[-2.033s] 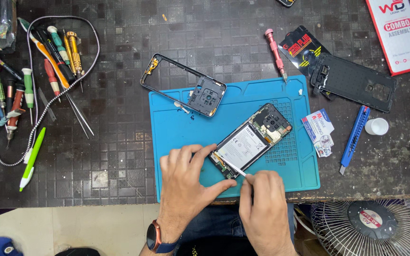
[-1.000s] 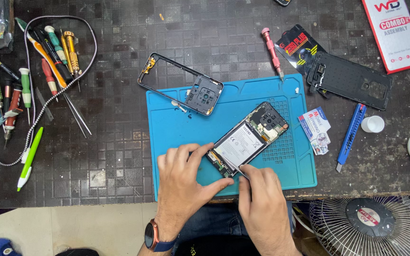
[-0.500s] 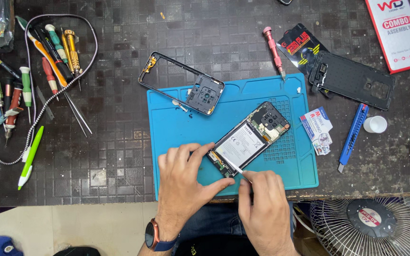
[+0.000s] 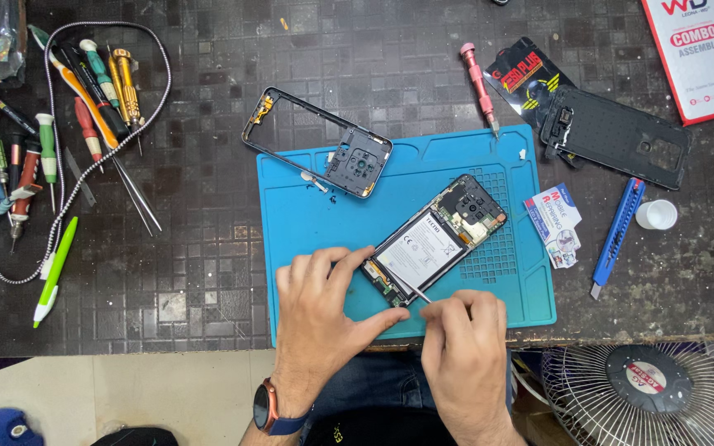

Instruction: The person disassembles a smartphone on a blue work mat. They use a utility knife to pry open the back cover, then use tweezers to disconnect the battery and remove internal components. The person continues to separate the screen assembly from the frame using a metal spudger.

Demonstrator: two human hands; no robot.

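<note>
Two hands (image 4: 324, 314) (image 4: 466, 347) work an opened phone (image 4: 438, 239) on a blue mat (image 4: 307, 223).

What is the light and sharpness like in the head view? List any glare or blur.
Head view: even overhead light, soft short shadows under the left hand and right hand; mild sheen on the dark tiled table, no harsh glare; the opened phone and blue mat are sharp; the fan at the bottom edge is cropped.

A phone-repair workshop, judging by the dark tiled table (image 4: 208, 272) spread with a blue repair mat (image 4: 307, 223), a row of small screwdrivers (image 4: 84, 91), an opened phone (image 4: 435, 239), a stripped frame (image 4: 291, 132) and a back cover (image 4: 621, 136).
</note>
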